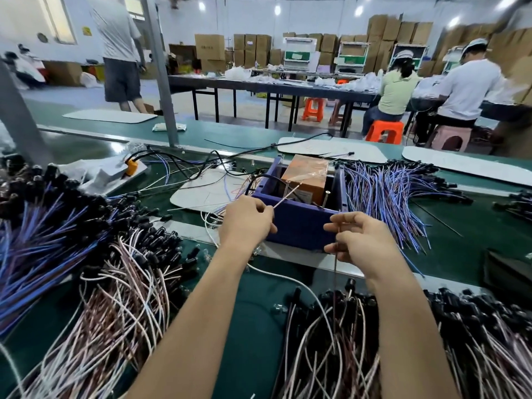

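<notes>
The left hand (pixel 247 220) pinches a pale wire (pixel 285 197) between thumb and forefinger. Its stiff tip is aimed at the open top of the box (pixel 299 223), probably to feed it onto a pin inside. The right hand (pixel 359 240) pinches a dark wire (pixel 336 272) that hangs straight down, likely kept taut for its turn. Both wires sit just in front of the box, mid-bench (pixel 253 312). The box is blue plastic with square walls and holds an orange block (pixel 305 180) in glossy film. Limp pink wires (pixel 123 298) with black caps lie heaped at the near edge.
</notes>
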A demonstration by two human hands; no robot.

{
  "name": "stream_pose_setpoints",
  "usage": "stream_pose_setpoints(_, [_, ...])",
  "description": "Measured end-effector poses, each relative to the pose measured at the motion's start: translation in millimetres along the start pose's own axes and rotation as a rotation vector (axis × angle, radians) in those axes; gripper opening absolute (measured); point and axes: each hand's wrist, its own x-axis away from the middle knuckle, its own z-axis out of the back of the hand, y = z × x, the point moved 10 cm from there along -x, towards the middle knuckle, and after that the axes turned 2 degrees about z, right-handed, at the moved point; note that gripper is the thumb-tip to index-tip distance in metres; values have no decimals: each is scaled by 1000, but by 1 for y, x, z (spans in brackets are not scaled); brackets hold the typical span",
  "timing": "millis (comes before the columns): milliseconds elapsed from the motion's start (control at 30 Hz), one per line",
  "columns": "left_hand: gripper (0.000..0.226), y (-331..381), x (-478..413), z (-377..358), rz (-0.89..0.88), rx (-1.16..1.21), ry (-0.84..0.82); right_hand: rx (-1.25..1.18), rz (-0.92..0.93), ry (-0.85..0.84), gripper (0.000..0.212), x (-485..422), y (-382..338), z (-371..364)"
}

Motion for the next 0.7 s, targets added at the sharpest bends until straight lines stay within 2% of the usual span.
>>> stream_pose_setpoints(233, [17,-5,1,-14,27,-31,-163,-6,26,6,31,-1,1,1])
stream_pose_setpoints(400, [19,-8,7,-28,64,-12,-320,-9,33,-1,30,-3,2,1])
stream_pose_setpoints(700, [21,-19,16,-43,150,-85,-483,-5,44,-10,29,-3,2,-1])
